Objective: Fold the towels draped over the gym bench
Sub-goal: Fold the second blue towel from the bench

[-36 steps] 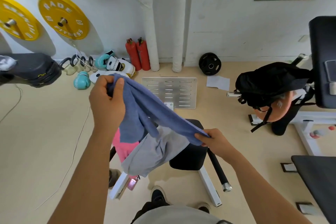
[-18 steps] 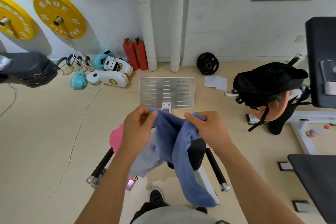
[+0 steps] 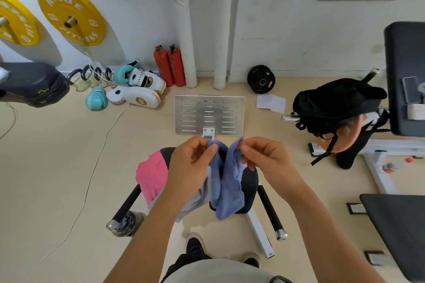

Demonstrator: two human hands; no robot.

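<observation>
A blue towel [image 3: 230, 181] hangs doubled between my hands over the black gym bench [image 3: 250, 181]. My left hand [image 3: 190, 165] pinches one top corner of it and my right hand [image 3: 264, 156] pinches the other, the two corners held close together. Under my left forearm a grey towel [image 3: 195, 200] lies draped on the bench. A pink towel [image 3: 151, 174] hangs over the bench's left side. Most of the bench pad is hidden by the towels and my arms.
A slotted metal plate [image 3: 209, 115] lies on the floor ahead of the bench. Boxing gloves [image 3: 135, 92] and two red extinguishers [image 3: 170, 66] sit by the wall. A black backpack [image 3: 333, 103] hangs at right beside another bench [image 3: 402, 76]. Yellow weight plates [image 3: 71, 14] are on the wall.
My hands have come together and down from a wide spread, bringing the blue towel's corners side by side. The towel now hangs doubled and shorter.
</observation>
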